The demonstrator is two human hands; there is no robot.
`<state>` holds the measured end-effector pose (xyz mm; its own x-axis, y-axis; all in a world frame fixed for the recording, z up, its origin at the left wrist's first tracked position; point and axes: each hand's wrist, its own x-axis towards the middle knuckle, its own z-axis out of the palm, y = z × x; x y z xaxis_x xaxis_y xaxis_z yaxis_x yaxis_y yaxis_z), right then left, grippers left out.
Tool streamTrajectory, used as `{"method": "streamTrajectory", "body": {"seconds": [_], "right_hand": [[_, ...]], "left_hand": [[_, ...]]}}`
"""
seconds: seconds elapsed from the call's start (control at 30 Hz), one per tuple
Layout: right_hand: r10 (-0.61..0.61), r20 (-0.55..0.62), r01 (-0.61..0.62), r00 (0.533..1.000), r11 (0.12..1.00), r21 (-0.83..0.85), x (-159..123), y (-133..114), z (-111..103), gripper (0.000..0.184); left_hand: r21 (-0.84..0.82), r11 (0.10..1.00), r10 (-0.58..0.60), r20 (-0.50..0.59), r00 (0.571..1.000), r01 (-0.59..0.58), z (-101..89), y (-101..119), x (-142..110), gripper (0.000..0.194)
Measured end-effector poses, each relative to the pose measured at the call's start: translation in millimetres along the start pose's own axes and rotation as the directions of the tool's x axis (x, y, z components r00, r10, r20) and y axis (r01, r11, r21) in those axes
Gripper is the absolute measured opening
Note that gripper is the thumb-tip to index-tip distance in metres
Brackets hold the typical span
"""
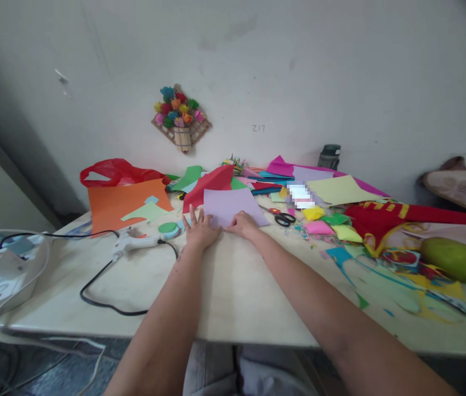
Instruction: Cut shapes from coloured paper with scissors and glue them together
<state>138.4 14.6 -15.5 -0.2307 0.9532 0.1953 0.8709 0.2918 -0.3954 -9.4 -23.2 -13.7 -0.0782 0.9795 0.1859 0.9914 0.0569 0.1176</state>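
Observation:
A lilac sheet of paper (235, 203) lies on the table in front of me. My left hand (200, 227) rests at its near left corner with fingers spread, some of them on the sheet. At the near edge, the fingers of my right hand (244, 224) are drawn together and pinch the paper; the fingertips are partly hidden. Left of my left hand is a stack of round paper discs (168, 230), green on top. Further left lies a white glue gun (136, 243) with a black cord. Scissors (282, 218) with dark handles lie right of the sheet.
Orange paper (113, 206) and a red plastic bag (121, 171) lie at the left, a power strip (7, 280) at the table's left edge. Paper scraps (344, 264), a red cloth piece (381, 220) and a green fruit (451, 259) cover the right side. A bottle (329, 157) stands by the wall.

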Motion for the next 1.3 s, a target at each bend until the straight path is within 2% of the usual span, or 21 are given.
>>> {"method": "streamTrajectory", "body": {"seconds": [0.17, 0.37, 0.47, 0.57, 0.63, 0.7, 0.73, 0.8, 0.9, 0.97, 1.03, 1.17, 1.3], "right_hand": [[0.007, 0.008, -0.007, 1.0, 1.0, 0.016, -1, -1, -1, 0.032], [0.008, 0.004, -0.008, 1.0, 1.0, 0.018, -3, -2, -2, 0.03], [0.004, 0.0, -0.004, 1.0, 1.0, 0.013, -3, -2, -1, 0.031], [0.004, -0.005, -0.004, 1.0, 1.0, 0.01, -3, -2, -1, 0.031], [0.006, -0.004, -0.006, 1.0, 1.0, 0.006, -3, -2, -1, 0.032], [0.006, 0.004, -0.006, 1.0, 1.0, 0.005, -3, -2, -1, 0.034], [0.01, 0.009, -0.01, 1.0, 1.0, 0.006, -3, -2, 0, 0.034], [0.021, 0.016, -0.021, 1.0, 1.0, 0.004, -2, -3, 0, 0.035], [0.018, 0.011, -0.017, 1.0, 0.999, -0.042, -2, -3, 1, 0.031], [0.0, 0.009, 0.001, 1.0, 0.997, -0.081, -3, -3, 0, 0.031], [0.0, -0.002, 0.0, 1.0, 0.994, -0.107, -5, -3, -1, 0.033], [0.046, -0.028, -0.049, 0.999, 0.988, -0.147, -12, -1, -3, 0.037], [0.056, 0.121, -0.028, 0.991, 0.975, -0.221, -14, 5, -7, 0.049]], "left_hand": [[-0.03, 0.986, -0.159, 0.108, 0.981, 0.163, -1.7, -6, 2, 0.067], [-0.056, 0.962, -0.261, 0.075, 0.962, 0.265, -7.7, -8, -2, 0.059], [-0.058, 0.964, -0.261, -0.007, 0.965, 0.26, -8.5, -10, -5, 0.052], [-0.052, 0.97, -0.245, -0.153, 0.957, 0.239, -8.7, -14, -6, 0.051], [-0.095, 0.974, -0.226, -0.266, 0.937, 0.208, -8.8, -14, -4, 0.051], [-0.184, 0.977, -0.173, -0.359, 0.917, 0.112, -7.8, -8, 0, 0.05], [-0.235, 0.972, -0.104, -0.383, 0.918, 0.012, -6.4, -3, 2, 0.049], [-0.33, 0.929, 0.062, -0.315, 0.947, -0.17, -2.0, 11, 5, 0.049], [-0.364, 0.9, 0.227, -0.08, 0.971, -0.24, 5.1, 28, 4, 0.05], [-0.276, 0.92, 0.306, 0.063, 0.95, -0.278, 6.7, 33, -1, 0.05], [-0.195, 0.932, 0.336, 0.144, 0.931, -0.306, 4.8, 35, -5, 0.049], [-0.111, 0.946, 0.321, 0.198, 0.926, -0.305, -3.5, 38, -11, 0.05], [-0.071, 0.966, 0.258, 0.226, 0.939, -0.248, -6.2, 46, -10, 0.051]]}}
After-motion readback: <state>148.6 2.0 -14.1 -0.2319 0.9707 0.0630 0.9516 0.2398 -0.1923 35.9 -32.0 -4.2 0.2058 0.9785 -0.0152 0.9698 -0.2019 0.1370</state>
